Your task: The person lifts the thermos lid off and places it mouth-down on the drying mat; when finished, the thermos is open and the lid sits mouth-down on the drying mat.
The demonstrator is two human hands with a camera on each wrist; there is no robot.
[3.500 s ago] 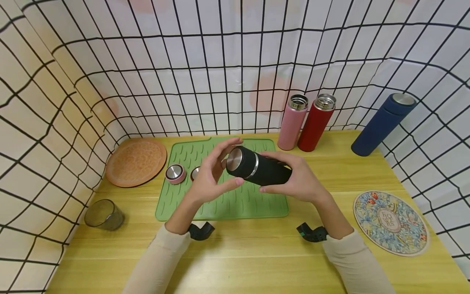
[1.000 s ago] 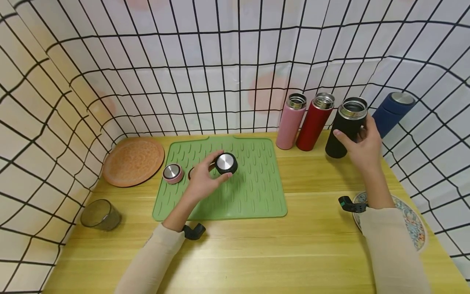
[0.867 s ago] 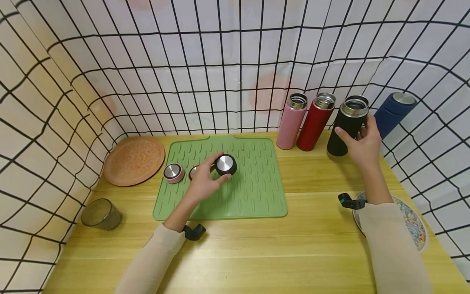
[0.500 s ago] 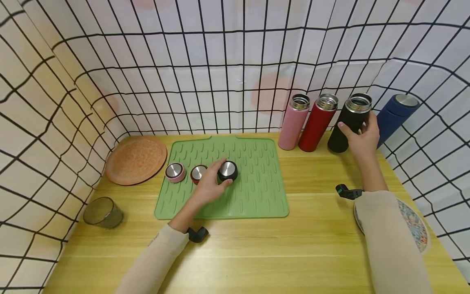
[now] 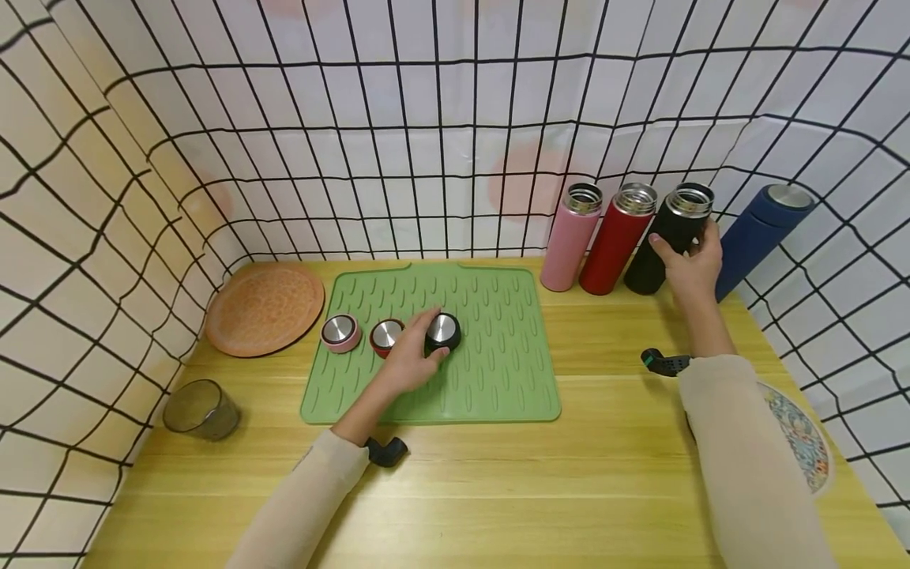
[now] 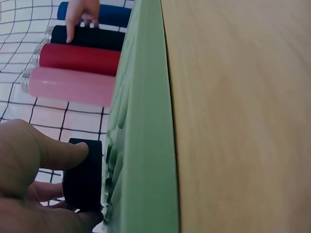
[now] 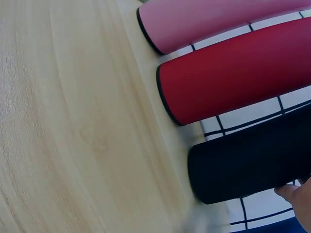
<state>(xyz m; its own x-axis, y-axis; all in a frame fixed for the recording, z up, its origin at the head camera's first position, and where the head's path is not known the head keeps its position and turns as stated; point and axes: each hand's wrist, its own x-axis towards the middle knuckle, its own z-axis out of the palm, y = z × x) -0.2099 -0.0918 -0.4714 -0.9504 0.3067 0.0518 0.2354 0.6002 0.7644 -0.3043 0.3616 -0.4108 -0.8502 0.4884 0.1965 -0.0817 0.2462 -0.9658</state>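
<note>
My left hand (image 5: pixel 410 353) pinches a black lid with a silver top (image 5: pixel 443 329) between thumb and fingers, at the surface of a green drying mat (image 5: pixel 498 379). In the left wrist view the lid (image 6: pixel 83 177) stands right at the mat's ridges. A red-rimmed lid (image 5: pixel 386 335) and a pink lid (image 5: pixel 340 329) lie left of it. At the back right my right hand (image 5: pixel 693 265) grips a black thermos bottle (image 5: pixel 650 261), upright with its steel mouth uncovered. Its base is beside the red bottle (image 7: pixel 233 73) in the right wrist view.
Uncapped pink (image 5: pixel 566 245) and red bottles stand left of the black one; a capped blue bottle (image 5: pixel 757 233) stands right. An orange round mat (image 5: pixel 263 308) and tinted glass (image 5: pixel 202 411) are at left. A floral round mat (image 5: pixel 799 435) lies partly under my right sleeve. Grid-patterned walls enclose the table.
Both hands held the capped black bottle over the green mat; the lid is now apart from it. The left hand lowered the lid to the mat; the bottle went right, then leftward toward the red one.
</note>
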